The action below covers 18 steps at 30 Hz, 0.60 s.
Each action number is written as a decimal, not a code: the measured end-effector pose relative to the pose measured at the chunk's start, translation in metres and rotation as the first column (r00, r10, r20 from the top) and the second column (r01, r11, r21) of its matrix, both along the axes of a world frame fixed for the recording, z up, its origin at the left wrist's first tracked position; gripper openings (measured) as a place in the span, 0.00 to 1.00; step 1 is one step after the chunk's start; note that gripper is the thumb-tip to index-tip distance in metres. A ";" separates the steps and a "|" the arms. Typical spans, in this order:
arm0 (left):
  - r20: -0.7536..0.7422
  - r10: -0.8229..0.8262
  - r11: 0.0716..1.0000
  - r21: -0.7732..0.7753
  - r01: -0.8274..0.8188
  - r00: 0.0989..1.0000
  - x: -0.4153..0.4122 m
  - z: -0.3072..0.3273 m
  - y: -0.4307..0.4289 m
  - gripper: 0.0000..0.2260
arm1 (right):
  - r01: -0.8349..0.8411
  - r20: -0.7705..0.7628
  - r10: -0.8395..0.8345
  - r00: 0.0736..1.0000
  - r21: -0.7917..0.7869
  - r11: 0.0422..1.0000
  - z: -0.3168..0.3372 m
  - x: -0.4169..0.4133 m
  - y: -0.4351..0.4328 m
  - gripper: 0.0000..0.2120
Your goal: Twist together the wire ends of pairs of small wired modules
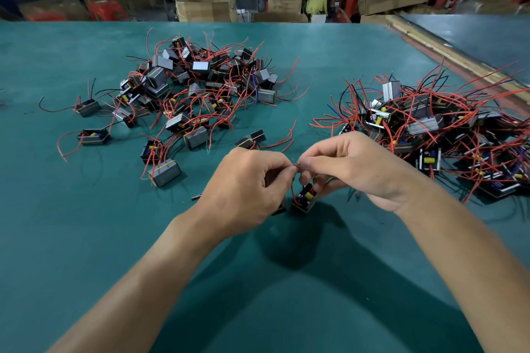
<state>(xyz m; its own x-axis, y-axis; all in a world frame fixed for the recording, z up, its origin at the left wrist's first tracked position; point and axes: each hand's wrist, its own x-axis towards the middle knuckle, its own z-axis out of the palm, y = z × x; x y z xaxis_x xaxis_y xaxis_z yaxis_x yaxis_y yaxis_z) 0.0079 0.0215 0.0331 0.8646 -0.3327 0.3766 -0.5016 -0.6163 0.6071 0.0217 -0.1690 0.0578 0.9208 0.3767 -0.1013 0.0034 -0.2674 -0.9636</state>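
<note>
At the centre of the frame, above the green table [86,238], the left hand [246,180] and right hand [352,169] pinch red wire ends [296,165] between curled fingers [308,163]. A module [305,199] hangs just below. A pile of modules [200,86] lies at upper left and a second pile [430,129] at right; their print is too small to read.
</note>
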 end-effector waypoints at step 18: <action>-0.176 -0.020 0.997 -0.076 0.007 0.984 -0.002 0.000 -0.003 0.13 | -0.027 0.224 0.014 0.974 0.055 0.998 -0.008 0.005 -0.005 0.04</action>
<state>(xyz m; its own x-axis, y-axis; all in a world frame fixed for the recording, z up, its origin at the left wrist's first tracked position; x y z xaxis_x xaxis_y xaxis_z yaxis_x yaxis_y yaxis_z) 0.0056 0.0183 0.0336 0.9154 -0.3214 0.2425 -0.3902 -0.5601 0.7308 0.0264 -0.1737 0.0496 0.9096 0.3951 0.1283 0.2252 -0.2097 -0.9515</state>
